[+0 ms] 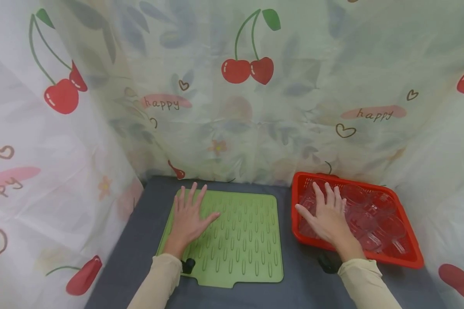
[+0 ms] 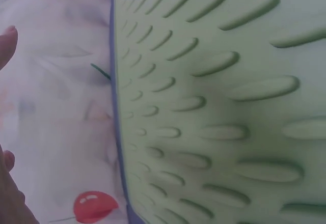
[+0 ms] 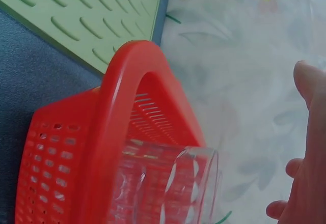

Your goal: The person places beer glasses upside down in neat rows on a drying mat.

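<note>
Fingers spread, my left hand hovers over the left side of a green ridged drying mat, holding nothing. Part of the same mat fills the left wrist view, with fingertips at its left edge. My right hand is above the left part of a red plastic basket, its fingers apart and nothing in them. Several clear plastic or glass cups lie inside that basket. In the right wrist view, one clear cup lies on its side behind the basket's red rim.
A dark grey table carries the mat and the basket, which stand side by side with a narrow gap. A curtain printed with cherries and hearts encloses the back and both sides. Dark wrist devices sit by both cuffs.
</note>
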The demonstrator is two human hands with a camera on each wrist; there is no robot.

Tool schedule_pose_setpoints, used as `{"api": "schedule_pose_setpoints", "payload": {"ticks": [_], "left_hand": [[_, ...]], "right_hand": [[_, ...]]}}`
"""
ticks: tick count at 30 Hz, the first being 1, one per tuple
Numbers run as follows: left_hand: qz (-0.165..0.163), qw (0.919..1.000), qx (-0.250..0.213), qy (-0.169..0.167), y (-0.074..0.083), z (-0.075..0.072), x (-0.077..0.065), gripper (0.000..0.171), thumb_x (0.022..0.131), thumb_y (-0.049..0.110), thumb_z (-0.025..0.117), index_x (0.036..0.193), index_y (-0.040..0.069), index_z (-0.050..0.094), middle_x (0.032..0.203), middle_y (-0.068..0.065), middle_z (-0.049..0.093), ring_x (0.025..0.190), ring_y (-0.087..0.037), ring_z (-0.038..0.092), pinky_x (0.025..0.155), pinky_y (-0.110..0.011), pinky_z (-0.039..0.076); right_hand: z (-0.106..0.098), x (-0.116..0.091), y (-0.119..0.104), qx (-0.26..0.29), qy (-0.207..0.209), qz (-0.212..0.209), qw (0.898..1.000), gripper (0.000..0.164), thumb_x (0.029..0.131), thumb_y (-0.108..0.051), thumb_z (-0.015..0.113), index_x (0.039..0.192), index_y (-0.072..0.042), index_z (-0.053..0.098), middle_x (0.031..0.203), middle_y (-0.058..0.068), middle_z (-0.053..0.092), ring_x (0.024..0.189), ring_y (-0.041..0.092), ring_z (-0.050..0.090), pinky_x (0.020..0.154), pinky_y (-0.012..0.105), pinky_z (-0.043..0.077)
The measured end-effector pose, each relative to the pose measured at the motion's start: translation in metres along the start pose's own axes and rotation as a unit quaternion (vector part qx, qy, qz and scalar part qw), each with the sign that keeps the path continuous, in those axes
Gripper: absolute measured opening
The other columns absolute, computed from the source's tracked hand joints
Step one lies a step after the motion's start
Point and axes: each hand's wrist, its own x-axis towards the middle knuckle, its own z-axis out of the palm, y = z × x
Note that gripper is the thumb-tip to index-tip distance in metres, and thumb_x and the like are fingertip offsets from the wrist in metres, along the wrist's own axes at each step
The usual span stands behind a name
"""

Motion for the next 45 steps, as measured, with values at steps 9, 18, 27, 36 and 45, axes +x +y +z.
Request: {"api": "schedule_pose_setpoints", "payload": {"ticks": [9, 18, 27, 36, 45], "left_hand": [[0.000, 0.9998, -0.020, -0.008, -0.009, 0.005, -0.010, 0.098, 0.088, 0.070, 0.064, 0.165, 0.033, 0.016, 0.174, -0.005, 0.009, 0.160, -0.044, -0.001, 0.126, -0.069, 0.006], [0.001, 0.9995, -0.031, 0.003, -0.026, 0.012, -0.013, 0.096, 0.088, 0.069, 0.065, 0.165, 0.034, 0.018, 0.173, -0.006, 0.013, 0.160, -0.041, 0.001, 0.125, -0.069, 0.009], [-0.010, 0.9980, -0.063, -0.001, -0.051, 0.022, -0.017, 0.096, 0.088, 0.067, 0.066, 0.164, 0.031, 0.020, 0.172, -0.009, 0.017, 0.158, -0.047, 0.006, 0.123, -0.072, 0.012], [-0.008, 0.9956, -0.092, -0.017, -0.069, 0.028, -0.026, 0.095, 0.086, 0.056, 0.075, 0.162, 0.022, 0.029, 0.170, -0.014, 0.024, 0.156, -0.050, 0.010, 0.120, -0.075, 0.016], [-0.015, 0.9954, -0.089, -0.034, -0.078, 0.032, -0.030, 0.098, 0.083, 0.064, 0.074, 0.161, 0.021, 0.034, 0.167, -0.014, 0.029, 0.155, -0.051, 0.015, 0.120, -0.075, 0.017]], "right_hand": [[0.002, -0.007, 0.010, 0.012, -0.001, 0.007, 1.000, 0.105, 0.092, -0.071, 0.055, 0.165, -0.015, 0.006, 0.168, 0.030, 0.002, 0.153, 0.055, -0.006, 0.118, 0.079, -0.001], [0.008, -0.011, 0.016, 0.026, -0.013, 0.013, 0.999, 0.107, 0.091, -0.066, 0.062, 0.165, -0.013, 0.006, 0.167, 0.030, 0.002, 0.152, 0.056, -0.005, 0.117, 0.081, 0.004], [0.013, -0.014, 0.020, 0.026, -0.046, 0.042, 0.998, 0.111, 0.089, -0.071, 0.059, 0.165, -0.015, 0.002, 0.168, 0.027, 0.000, 0.152, 0.056, -0.003, 0.112, 0.083, 0.015], [0.019, -0.014, 0.024, 0.041, -0.075, 0.058, 0.995, 0.111, 0.090, -0.065, 0.065, 0.165, -0.013, 0.001, 0.167, 0.029, 0.000, 0.149, 0.058, 0.003, 0.105, 0.083, 0.025], [0.021, -0.012, 0.027, 0.050, -0.088, 0.072, 0.992, 0.112, 0.089, -0.061, 0.069, 0.165, -0.010, 0.003, 0.166, 0.030, 0.000, 0.147, 0.059, 0.005, 0.103, 0.083, 0.027]]}}
